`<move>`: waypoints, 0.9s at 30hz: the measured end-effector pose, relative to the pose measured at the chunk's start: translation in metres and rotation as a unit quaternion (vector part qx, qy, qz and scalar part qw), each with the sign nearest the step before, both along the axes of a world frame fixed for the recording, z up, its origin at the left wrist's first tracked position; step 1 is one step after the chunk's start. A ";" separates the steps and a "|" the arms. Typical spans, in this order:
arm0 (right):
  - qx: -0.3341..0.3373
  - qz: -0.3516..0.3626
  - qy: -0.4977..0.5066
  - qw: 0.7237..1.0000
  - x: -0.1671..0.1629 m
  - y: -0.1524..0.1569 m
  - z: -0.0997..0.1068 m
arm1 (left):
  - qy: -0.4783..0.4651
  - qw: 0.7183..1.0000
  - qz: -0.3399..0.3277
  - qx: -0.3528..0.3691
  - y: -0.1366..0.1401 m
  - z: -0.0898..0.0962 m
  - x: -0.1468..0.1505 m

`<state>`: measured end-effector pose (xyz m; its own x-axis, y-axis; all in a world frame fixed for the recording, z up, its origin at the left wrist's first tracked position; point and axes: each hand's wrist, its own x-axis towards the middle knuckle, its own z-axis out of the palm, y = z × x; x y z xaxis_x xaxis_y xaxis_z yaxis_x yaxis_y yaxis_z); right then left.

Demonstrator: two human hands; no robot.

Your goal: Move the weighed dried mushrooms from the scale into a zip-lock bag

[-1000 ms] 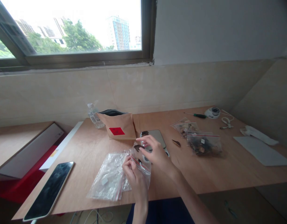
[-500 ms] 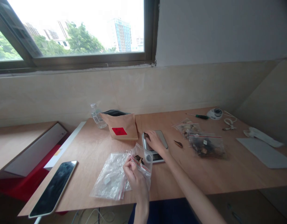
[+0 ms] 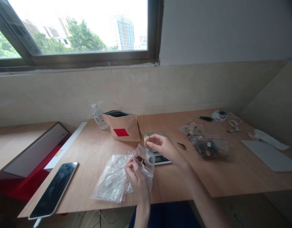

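Right hand (image 3: pixel 163 146) has lifted off the scale (image 3: pixel 157 148) with a small pale piece (image 3: pixel 147 139) pinched in its fingers.
Left hand (image 3: pixel 136 172) pinches the small zip bag (image 3: pixel 143 160) open at 7 o'clock of the scale, above the worktop (image 3: pixel 89 152). Risk: the bag mouth looks narrow and floppy, so the piece could miss and roll toward the empty bags (image 3: pixel 112 180).

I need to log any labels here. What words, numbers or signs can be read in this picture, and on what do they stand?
None can be read.
Red diamond label on the brown paper pouch: too blurred.
Scale display: too small.
Water bottle label: blurred.
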<state>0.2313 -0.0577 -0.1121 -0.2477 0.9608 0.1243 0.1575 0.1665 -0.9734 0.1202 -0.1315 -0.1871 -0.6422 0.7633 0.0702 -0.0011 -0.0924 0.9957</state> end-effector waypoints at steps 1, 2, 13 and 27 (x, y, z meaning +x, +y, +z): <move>-0.007 0.021 -0.014 1.000 0.000 -0.007 0.011 | 0.001 1.000 0.000 0.000 0.000 0.001 0.000; -0.011 0.031 -0.036 0.999 0.001 -0.012 0.019 | 0.000 1.000 -0.001 0.001 0.001 0.002 0.000; -0.002 -0.043 -0.092 0.995 0.009 -0.036 0.003 | 0.002 0.999 0.009 0.031 0.001 0.008 -0.001; -0.090 -0.036 0.060 0.993 -0.003 -0.063 -0.020 | 0.106 0.991 -0.024 0.081 -0.009 0.017 0.006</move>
